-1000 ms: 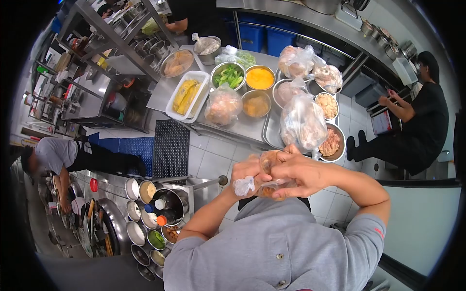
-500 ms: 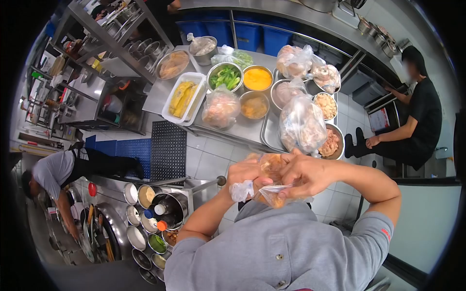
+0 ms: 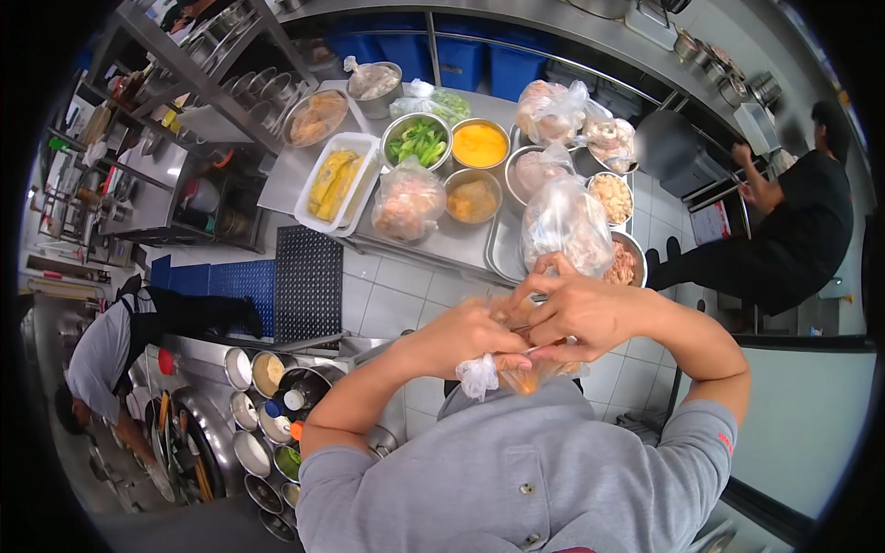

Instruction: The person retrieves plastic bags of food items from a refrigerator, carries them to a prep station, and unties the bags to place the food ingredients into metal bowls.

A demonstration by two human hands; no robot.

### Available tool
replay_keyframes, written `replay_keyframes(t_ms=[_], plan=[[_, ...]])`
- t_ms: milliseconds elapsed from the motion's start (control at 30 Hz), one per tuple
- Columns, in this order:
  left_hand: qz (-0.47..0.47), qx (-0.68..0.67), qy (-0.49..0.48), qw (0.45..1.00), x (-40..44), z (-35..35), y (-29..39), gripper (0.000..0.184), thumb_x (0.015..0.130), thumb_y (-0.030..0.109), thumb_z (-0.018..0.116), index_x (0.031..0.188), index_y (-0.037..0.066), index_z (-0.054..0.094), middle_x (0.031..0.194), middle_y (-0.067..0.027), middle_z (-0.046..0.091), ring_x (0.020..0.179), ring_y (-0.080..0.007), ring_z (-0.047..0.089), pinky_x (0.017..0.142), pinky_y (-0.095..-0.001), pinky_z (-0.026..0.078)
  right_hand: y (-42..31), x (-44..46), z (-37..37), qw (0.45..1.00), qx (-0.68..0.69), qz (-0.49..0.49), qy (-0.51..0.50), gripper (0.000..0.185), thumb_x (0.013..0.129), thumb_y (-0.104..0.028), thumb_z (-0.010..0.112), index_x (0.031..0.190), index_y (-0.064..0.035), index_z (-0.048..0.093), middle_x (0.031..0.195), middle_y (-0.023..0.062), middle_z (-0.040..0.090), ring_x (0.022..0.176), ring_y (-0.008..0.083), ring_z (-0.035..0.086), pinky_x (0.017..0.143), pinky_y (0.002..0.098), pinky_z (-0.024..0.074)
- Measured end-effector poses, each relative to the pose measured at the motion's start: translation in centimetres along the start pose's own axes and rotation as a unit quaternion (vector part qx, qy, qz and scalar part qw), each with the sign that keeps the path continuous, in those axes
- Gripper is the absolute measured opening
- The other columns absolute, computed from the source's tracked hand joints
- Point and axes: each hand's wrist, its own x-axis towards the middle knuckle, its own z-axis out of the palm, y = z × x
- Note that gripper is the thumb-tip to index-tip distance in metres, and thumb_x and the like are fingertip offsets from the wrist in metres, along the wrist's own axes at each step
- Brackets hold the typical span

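My left hand (image 3: 466,334) and right hand (image 3: 585,315) grip a clear plastic bag (image 3: 527,380) of orange-brown food before my grey shirt (image 3: 479,461). Near my right hand, a big bag of pale meat (image 3: 567,230) rests on the bench (image 3: 441,245), with bowls of greens (image 3: 417,143) and yellow food (image 3: 479,144) beyond. A person in black (image 3: 793,226) is to my right.

table (image 3: 281,187): smooth metal | held bag (image 3: 527,379): crinkled clear plastic | shirt (image 3: 442,461): matt cloth
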Motion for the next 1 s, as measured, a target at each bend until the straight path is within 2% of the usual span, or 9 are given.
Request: replay_keyframes(t_ms=[67, 133, 167, 233, 333, 567, 800, 867, 1000], plan=[[0.015, 0.026, -0.005, 1.0, -0.2, -0.1, 0.3, 0.022, 0.084, 0.03, 0.079, 0.083, 0.008, 0.075, 0.071, -0.0059, 0.069, 0.063, -0.0211, 0.062, 0.065, -0.0332, 0.047, -0.2, 0.1, -0.4, 1.0, 0.003, -0.003, -0.009, 0.017, 0.083, -0.027, 0.074, 0.09, -0.0119, 0.075, 0.089, -0.0026, 0.069, 0.107, 0.0216, 0.054, 0.101, 0.0519, 0.0324], [-0.009, 0.075, 0.013, 0.997, -0.3, -0.7, 1.1, 0.037, 0.088, 0.041, 0.072, 0.072, 0.009, 0.064, 0.066, -0.0051, 0.06, 0.062, -0.0218, 0.057, 0.062, -0.0349, 0.041, -0.7, 0.2, -0.6, 0.998, -0.065, -0.01, 0.003, 0.016, 0.085, -0.029, 0.073, 0.083, -0.0126, 0.072, 0.082, -0.0039, 0.065, 0.099, 0.0204, 0.054, 0.096, 0.0503, 0.0345], [-0.011, 0.075, 0.015, 0.997, -0.5, -0.8, 1.4, 0.037, 0.088, 0.041, 0.072, 0.072, 0.009, 0.064, 0.066, -0.0051, 0.06, 0.062, -0.0218, 0.057, 0.062, -0.0349, 0.041, -1.1, 0.2, -0.8, 0.998, -0.063, -0.012, 0.001, 0.016, 0.085, -0.029, 0.073, 0.083, -0.0126, 0.072, 0.082, -0.0039, 0.065, 0.099, 0.0204, 0.054, 0.096, 0.0503, 0.0345], [0.055, 0.203, 0.089, 0.974, -1.3, -0.8, 2.1, 0.041, 0.086, 0.041, 0.075, 0.065, 0.011, 0.056, 0.065, -0.0013, 0.049, 0.063, -0.0194, 0.052, 0.064, -0.0343, 0.041, -1.9, 0.2, -0.9, 0.99, -0.137, -0.011, 0.0, 0.023, 0.087, -0.031, 0.071, 0.073, -0.0133, 0.065, 0.074, -0.0044, 0.059, 0.09, 0.0191, 0.052, 0.091, 0.0466, 0.0367], [0.075, 0.308, 0.132, 0.939, -2.3, -0.9, 2.8, 0.042, 0.083, 0.04, 0.078, 0.064, 0.013, 0.051, 0.067, 0.0008, 0.042, 0.064, -0.0179, 0.048, 0.066, -0.033, 0.042, -1.8, 0.0, -0.6, 0.984, -0.173, -0.018, 0.023, 0.03, 0.086, -0.033, 0.072, 0.067, -0.0135, 0.058, 0.071, -0.0041, 0.055, 0.088, 0.0175, 0.051, 0.087, 0.0422, 0.0382], [0.083, 0.437, 0.189, 0.876, -2.4, -2.0, 3.2, 0.04, 0.078, 0.035, 0.08, 0.062, 0.012, 0.051, 0.067, 0.0001, 0.04, 0.065, -0.0179, 0.048, 0.066, -0.0315, 0.045, 0.4, 0.4, -2.0, 0.975, -0.209, -0.064, 0.048, 0.031, 0.084, -0.034, 0.072, 0.067, -0.0127, 0.057, 0.072, -0.004, 0.054, 0.084, 0.017, 0.052, 0.082, 0.0372, 0.0392], [0.038, 0.501, 0.216, 0.837, -0.8, -3.5, 2.6, 0.04, 0.077, 0.027, 0.08, 0.06, 0.009, 0.049, 0.06, -0.0022, 0.036, 0.051, -0.019, 0.045, 0.048, -0.0294, 0.038, 4.9, 0.6, -4.8, 0.978, -0.178, -0.083, 0.076, 0.045, 0.093, -0.039, 0.066, 0.062, -0.0093, 0.053, 0.061, 0.0029, 0.052, 0.055, 0.0214, 0.052, 0.063, 0.0336, 0.0422], [-0.022, 0.494, 0.228, 0.838, -0.2, -4.1, 2.4, 0.042, 0.077, 0.032, 0.084, 0.062, 0.007, 0.055, 0.063, -0.0054, 0.047, 0.053, -0.0203, 0.051, 0.048, -0.0303, 0.043, 6.2, 0.7, -5.6, 0.976, -0.187, -0.074, 0.085, 0.047, 0.094, -0.041, 0.065, 0.061, -0.0088, 0.052, 0.058, 0.0044, 0.052, 0.049, 0.0229, 0.051, 0.059, 0.0345, 0.0426], [-0.019, 0.499, 0.253, 0.829, 1.4, -5.6, 1.0, 0.04, 0.078, 0.032, 0.084, 0.065, 0.005, 0.058, 0.065, -0.0066, 0.051, 0.053, -0.0217, 0.054, 0.048, -0.0321, 0.044, 8.6, 1.4, -6.5, 0.967, -0.219, -0.065, 0.116, 0.049, 0.094, -0.044, 0.063, 0.062, -0.0076, 0.055, 0.057, 0.0048, 0.053, 0.045, 0.0244, 0.051, 0.051, 0.0364, 0.0414]])
